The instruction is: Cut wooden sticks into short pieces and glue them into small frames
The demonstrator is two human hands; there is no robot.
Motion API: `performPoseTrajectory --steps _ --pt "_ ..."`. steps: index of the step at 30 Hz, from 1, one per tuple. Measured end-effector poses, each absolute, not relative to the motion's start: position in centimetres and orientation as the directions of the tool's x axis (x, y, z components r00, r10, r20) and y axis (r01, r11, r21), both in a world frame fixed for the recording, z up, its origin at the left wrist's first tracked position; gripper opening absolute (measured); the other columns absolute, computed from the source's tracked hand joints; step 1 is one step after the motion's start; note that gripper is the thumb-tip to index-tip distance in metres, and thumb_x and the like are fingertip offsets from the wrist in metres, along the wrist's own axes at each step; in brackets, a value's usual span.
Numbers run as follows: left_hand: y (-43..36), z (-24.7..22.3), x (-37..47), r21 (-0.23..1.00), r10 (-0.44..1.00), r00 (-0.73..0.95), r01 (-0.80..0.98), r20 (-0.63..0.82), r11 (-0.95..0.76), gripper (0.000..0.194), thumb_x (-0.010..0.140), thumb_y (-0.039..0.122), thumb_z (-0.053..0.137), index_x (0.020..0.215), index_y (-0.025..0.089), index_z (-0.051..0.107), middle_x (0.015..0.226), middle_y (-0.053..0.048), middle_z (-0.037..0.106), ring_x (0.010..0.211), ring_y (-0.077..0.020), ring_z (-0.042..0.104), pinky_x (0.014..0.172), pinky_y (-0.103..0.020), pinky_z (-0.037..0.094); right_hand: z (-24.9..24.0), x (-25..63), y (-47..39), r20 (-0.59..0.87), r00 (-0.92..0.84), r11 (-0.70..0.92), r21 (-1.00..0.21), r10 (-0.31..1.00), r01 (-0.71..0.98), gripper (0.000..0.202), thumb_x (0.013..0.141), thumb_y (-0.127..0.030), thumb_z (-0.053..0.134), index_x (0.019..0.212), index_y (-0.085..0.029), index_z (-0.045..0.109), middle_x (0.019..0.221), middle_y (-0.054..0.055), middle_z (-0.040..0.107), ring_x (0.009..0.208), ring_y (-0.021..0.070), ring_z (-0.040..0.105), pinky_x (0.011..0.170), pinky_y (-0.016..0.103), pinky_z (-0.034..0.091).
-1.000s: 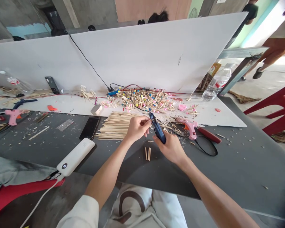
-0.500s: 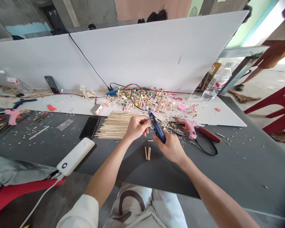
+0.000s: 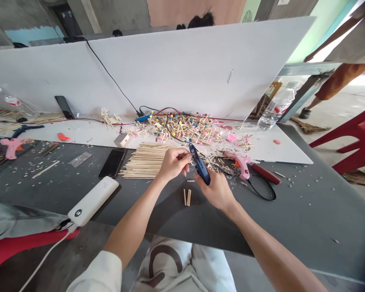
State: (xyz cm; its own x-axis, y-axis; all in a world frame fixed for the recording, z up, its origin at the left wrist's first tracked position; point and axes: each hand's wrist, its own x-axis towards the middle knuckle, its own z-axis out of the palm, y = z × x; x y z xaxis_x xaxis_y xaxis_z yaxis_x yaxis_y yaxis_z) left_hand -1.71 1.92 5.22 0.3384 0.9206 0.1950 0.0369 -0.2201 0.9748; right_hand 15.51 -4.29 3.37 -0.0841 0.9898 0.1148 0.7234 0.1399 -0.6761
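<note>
My right hand (image 3: 217, 188) is wrapped round a dark blue hand tool (image 3: 200, 166), its head pointing up and away from me. Close to that head, my left hand (image 3: 174, 164) is pinched, but what its fingers hold is too small to make out. Below my hands a few short cut sticks (image 3: 188, 197) lie on the dark grey table (image 3: 231, 231), with one small piece (image 3: 191, 181) nearer the tool. Long thin wooden sticks (image 3: 139, 162) lie in a flat bundle to the left, partly behind my left hand.
Behind is a heap of small stick pieces with coloured balls (image 3: 182, 125). A pink glue gun (image 3: 243, 164) and red-handled tool (image 3: 265, 173) lie right. Left are a black phone (image 3: 112, 163) and white power bank (image 3: 93, 200). A bottle (image 3: 276, 107) stands back right; a person (image 3: 343, 81) is beyond.
The view has shifted slightly, so the table things appear a little further left. Both hands keep nearly the same pose around the tool. The person at the right has moved further into view.
</note>
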Motion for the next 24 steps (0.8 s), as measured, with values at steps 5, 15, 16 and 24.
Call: performPoseTrajectory --steps 5,15,16,24 --pt "2.02 4.87 -1.69 0.974 0.925 0.333 0.066 0.182 -0.216 0.027 0.088 0.036 0.06 0.073 0.014 0.061 0.05 0.001 0.06 0.033 -0.0094 0.051 0.035 -0.02 0.041 3.21 15.33 -4.29 0.087 -0.072 0.112 -0.681 0.994 0.724 0.03 0.09 -0.045 0.051 0.071 -0.023 0.046 0.053 -0.003 0.048 0.05 0.0141 0.042 0.053 0.025 0.028" --pt "1.31 5.36 -1.42 0.896 0.904 0.311 0.239 0.294 -0.374 0.036 0.096 0.043 0.049 0.073 0.016 0.055 0.051 0.002 0.053 0.04 -0.0086 0.051 0.041 -0.019 0.039 2.87 15.74 -3.93 0.19 -0.057 0.17 -0.659 0.98 0.732 0.022 0.087 -0.04 0.053 0.074 -0.022 0.05 0.057 -0.002 0.053 0.052 0.0143 0.045 0.053 0.025 0.029" --pt "1.29 5.34 -1.35 0.907 0.908 0.309 0.222 0.283 -0.358 0.037 0.096 0.044 0.048 0.072 0.017 0.054 0.05 0.003 0.052 0.039 -0.0081 0.049 0.04 -0.018 0.037 2.92 15.76 -3.95 0.194 -0.058 0.175 -0.663 0.979 0.728 0.021 0.087 -0.039 0.054 0.076 -0.022 0.052 0.059 -0.002 0.055 0.054 0.0146 0.047 0.054 0.024 0.03" --pt "1.32 5.21 -1.0 0.986 0.917 0.365 -0.094 0.161 -0.136 0.034 0.091 0.044 0.056 0.071 0.018 0.05 0.047 0.009 0.033 0.037 -0.0089 0.049 0.032 -0.017 0.033 3.04 15.67 -4.22 0.214 -0.103 0.226 -0.706 0.971 0.671 0.023 0.088 -0.042 0.056 0.076 -0.022 0.051 0.059 -0.004 0.053 0.052 0.0126 0.045 0.054 0.024 0.031"
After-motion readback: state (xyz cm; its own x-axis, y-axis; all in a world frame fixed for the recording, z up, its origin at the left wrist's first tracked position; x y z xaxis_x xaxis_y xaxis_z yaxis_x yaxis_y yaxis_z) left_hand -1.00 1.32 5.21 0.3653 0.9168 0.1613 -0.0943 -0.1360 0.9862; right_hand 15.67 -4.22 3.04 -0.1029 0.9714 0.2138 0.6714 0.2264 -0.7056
